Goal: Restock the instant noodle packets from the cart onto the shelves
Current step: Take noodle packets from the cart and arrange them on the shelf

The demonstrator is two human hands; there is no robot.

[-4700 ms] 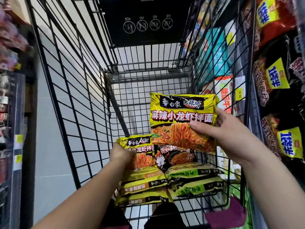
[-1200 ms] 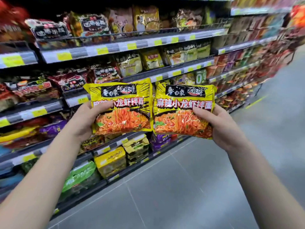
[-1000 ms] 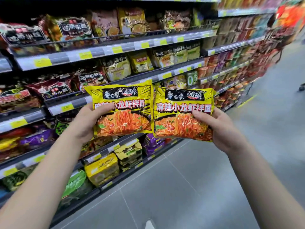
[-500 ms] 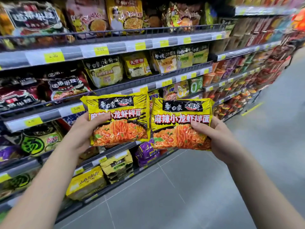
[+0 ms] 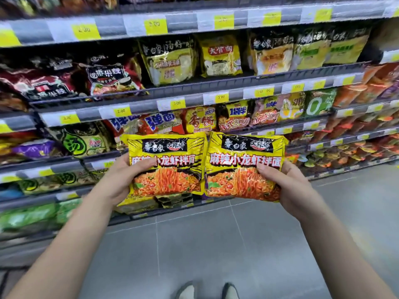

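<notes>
Both packets have sunk lower in the frame than half a second ago, and the shelves [image 5: 194, 88] have drawn nearer, so they now fill the whole upper half of the frame. Grey tiled floor [image 5: 216, 244] covers the lower half, with the tips of two shoes [image 5: 187, 291] at the bottom centre. Grey shelf rails carry yellow price labels [image 5: 155, 24] along their front edges. On the tier in the upper middle, dark red and black packs [image 5: 105, 76] lean at the left, and pale yellow packs [image 5: 170, 59] stand upright through the centre and right. One tier down, blue and red packs [image 5: 159, 123] stand beside a yellow one [image 5: 200, 121], with green-marked packs [image 5: 319, 104] further right. Green bags [image 5: 28, 216] lie on a low tier at the lower left. Goods at the far right are too blurred to name. At the centre, in front of the lower tiers and clear of them, two yellow instant noodle packets are held upright side by side with their inner edges touching. The left hand [image 5: 121, 180] grips the left packet [image 5: 166, 165] by its outer edge, thumb across the front. The right hand [image 5: 289, 186] grips the right packet [image 5: 244, 167] the same way, its fingers [image 5: 266, 169] curled round the outer edge.
</notes>
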